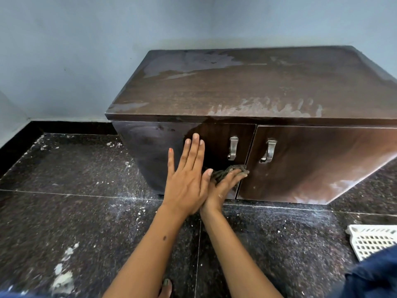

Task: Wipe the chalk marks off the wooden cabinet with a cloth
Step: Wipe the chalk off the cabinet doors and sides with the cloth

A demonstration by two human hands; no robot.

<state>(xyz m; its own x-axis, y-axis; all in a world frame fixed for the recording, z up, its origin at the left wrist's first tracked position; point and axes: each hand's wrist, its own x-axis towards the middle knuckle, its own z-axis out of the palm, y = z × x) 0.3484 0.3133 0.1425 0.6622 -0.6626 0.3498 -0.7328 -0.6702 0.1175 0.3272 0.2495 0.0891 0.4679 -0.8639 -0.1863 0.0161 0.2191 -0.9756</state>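
Your right hand [223,186] presses the dark, bunched rag [225,171] low on the brown wooden cabinet [257,87], under its left metal handle [233,147]. Your left hand [187,179], flat and empty, steadies that door.

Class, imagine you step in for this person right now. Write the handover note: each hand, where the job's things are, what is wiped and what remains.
Left hand: open, flat on the left door, holding nothing.
Right hand: presses the cloth against the left door's lower right corner, below its handle.
Done: the left door looks free of chalk.
Left: pale smears on the cabinet top at the back left and along the front edge, and on the right door at its lower right.
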